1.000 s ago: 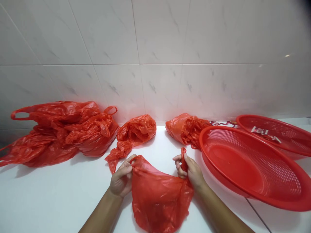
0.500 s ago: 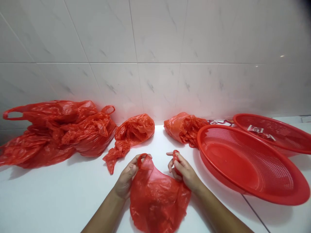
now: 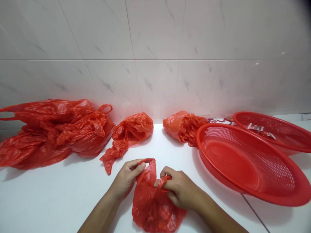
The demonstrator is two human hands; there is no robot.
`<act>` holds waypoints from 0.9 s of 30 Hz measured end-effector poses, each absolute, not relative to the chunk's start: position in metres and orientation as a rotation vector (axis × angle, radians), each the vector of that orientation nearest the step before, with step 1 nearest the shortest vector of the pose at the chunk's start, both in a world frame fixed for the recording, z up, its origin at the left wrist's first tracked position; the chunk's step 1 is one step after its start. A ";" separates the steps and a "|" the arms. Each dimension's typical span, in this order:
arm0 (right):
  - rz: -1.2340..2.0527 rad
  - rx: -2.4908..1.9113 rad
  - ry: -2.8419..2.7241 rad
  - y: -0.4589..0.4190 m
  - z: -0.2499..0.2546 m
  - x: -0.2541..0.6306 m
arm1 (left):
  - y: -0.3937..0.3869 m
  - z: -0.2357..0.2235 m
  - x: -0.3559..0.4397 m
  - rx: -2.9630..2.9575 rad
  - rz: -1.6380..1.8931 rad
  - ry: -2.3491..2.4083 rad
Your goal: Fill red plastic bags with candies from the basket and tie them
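Note:
A thin red plastic bag with two loop handles hangs between my hands, low in the middle of the head view. My left hand is closed on its left handle, thumb pressed on the plastic and the loop standing up. The right handle is pinched in my right hand, its loop showing around the fingers. Through the translucent plastic, lumpy contents show at the bottom, too blurred to name. The bag's two handles are close together, and its mouth is folded between them.
Along the tiled wall lie a large heap of red bags, a crumpled red bag and a bundled red bag. On the right a red plastic basket overlaps another red basket holding small wrapped packets. The white counter lies under everything.
My right hand has moved left and turned inward, bringing its handle close to the left one. The bag's mouth has narrowed. My view has shifted slightly.

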State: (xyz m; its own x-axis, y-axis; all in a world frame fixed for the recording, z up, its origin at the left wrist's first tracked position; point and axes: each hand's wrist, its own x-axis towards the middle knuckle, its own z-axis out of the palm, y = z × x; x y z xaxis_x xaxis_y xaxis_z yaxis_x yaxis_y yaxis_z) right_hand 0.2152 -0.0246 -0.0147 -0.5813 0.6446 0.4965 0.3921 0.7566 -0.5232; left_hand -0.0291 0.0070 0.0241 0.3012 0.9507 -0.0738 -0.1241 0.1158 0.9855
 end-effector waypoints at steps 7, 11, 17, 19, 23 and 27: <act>0.372 -0.809 -2.291 -0.026 -0.014 0.216 | 0.005 0.036 -0.032 1.294 0.985 1.176; 0.389 -0.802 -2.152 -0.024 -0.014 0.217 | 0.008 0.035 -0.035 1.255 1.114 1.106; 0.328 -0.650 -1.880 -0.033 -0.014 0.217 | 0.004 0.032 -0.033 1.119 1.456 0.831; 0.238 -0.647 -1.649 -0.042 -0.011 0.214 | -0.002 0.036 -0.036 1.091 1.575 0.790; 0.153 -0.640 -1.177 -0.055 0.003 0.207 | -0.014 0.047 -0.043 1.039 1.743 0.719; 0.223 -0.566 -1.105 -0.052 0.012 0.209 | -0.019 0.053 -0.045 0.952 1.735 0.585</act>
